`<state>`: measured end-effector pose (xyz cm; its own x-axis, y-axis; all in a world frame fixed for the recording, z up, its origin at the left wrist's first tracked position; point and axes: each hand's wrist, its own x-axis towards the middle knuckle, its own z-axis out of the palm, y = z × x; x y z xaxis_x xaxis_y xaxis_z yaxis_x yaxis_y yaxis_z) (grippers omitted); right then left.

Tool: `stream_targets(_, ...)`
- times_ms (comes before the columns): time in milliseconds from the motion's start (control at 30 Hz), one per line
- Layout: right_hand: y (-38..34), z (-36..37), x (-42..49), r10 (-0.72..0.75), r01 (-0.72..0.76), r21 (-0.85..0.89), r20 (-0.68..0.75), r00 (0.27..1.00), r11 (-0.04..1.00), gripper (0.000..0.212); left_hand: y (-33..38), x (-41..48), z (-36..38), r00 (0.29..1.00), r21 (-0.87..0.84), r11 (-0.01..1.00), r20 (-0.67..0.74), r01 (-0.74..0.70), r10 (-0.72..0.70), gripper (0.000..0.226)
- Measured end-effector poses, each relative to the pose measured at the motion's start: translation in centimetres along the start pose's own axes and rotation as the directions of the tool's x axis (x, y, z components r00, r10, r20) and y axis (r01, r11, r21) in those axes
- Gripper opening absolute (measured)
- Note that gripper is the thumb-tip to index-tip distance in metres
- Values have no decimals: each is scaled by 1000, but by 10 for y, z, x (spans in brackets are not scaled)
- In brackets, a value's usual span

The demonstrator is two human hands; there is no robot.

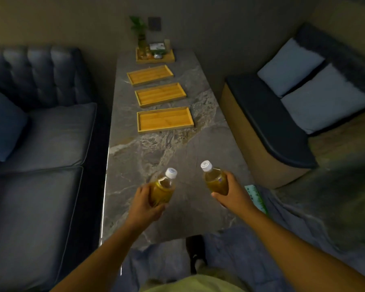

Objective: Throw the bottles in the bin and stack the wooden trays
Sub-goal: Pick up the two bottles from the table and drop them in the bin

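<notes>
Two bottles are being held over the near end of the table (pixel 148 152), one in each hand. I am watching through the head view.

Left hand (pixel 144 205): fingers are curling round the lower body of the left bottle (pixel 163 187), coming at it from the left side. Its long axis is tilting, with the white cap pointing away from the person and a little to the right.

Right hand (pixel 233 191): it is gripping the right bottle (pixel 214 179) from the right, thumb crossing the lower front, fingers wrapping behind. This cap is pointing away and a little to the left, so both caps are leaning slightly toward each other. The two bottles are staying apart, not touching. Both are carrying amber liquid and both caps are on. The hands are hiding the bases, so I cannot tell whether either is touching the tabletop.

Three bare trays are lying flat in a row down the middle of the table, beyond the bottles: near tray (pixel 165 119), mid tray (pixel 160 94), far tray (pixel 150 75). Each long axis is running across the table, slightly skewed. They are sitting apart, unstacked.

At the far end a fourth tray (pixel 156 61) is holding a plant (pixel 139 30) and small items too blurred to name.

A dark sofa (pixel 40 133) is flanking the table on the left, and a bench (pixel 272 127) with two pale cushions (pixel 291 66) on the right.
</notes>
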<state>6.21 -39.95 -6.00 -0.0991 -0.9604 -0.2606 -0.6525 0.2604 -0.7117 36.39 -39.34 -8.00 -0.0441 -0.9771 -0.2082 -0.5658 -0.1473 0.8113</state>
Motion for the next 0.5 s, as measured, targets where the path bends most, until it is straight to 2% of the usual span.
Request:
stream_targets(100, 1, -12, -29, 11, -16, -108, -47, 999, 994, 84, 7, -7, -7, 989, 128, 988, 130, -84, 67, 73)
stream_targets(200, 8, -29, -61, 8, -21, -279, -50, 999, 960, 83, 21, -8, -8, 948, 241, 941, 266, -239, 173, 73)
stream_targets(333, 29, -52, -102, 47, -40, -534, -1, 999, 845, 86, 51, -5, 4, 865, 402, 805, 435, -436, 250, 73)
stream_targets(500, 61, -85, -156, 136, -108, -608, 0, 991, 787, 90, 90, -8, 45, 713, 477, 577, 636, -663, 294, 76)
